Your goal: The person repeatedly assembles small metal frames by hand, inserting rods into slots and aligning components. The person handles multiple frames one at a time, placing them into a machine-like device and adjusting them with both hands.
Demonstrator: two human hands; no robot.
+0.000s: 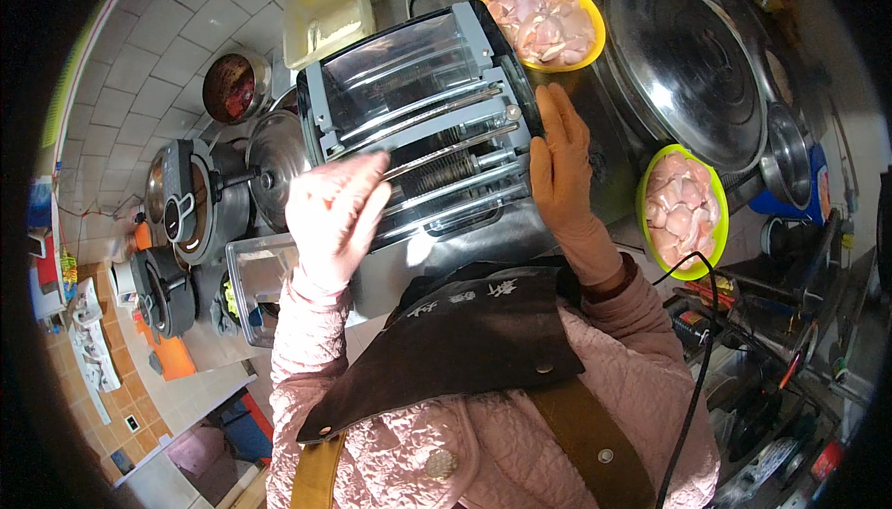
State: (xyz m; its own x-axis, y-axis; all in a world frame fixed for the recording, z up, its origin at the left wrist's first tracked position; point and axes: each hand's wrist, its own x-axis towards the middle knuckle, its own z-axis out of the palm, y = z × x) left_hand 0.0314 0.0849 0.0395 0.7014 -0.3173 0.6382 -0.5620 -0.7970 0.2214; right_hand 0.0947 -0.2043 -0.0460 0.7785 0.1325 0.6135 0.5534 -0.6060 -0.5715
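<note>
A grey and black machine (400,77) with a clear lid stands in front of me. Metal rods cross its near half, above a roller with closely set ridges or blades (444,173). My left hand (334,216) is over the machine's left end, fingers curled together and slightly blurred; whatever they pinch, if anything, is hidden. Along the right side of the machine, my right hand (560,170) lies with its fingers stretched out, touching the casing. Both hands appear to be gloved. Beyond the right hand is a yellow bowl (600,33) of pale raw meat pieces.
A green-rimmed bowl (641,207) of raw meat is at the right, near a large domed metal lid (688,68). A pale plastic tub (297,21) stands behind the machine. Pots (218,221) and a clear bin (243,291) are at the left. A black cable (699,388) hangs at the right.
</note>
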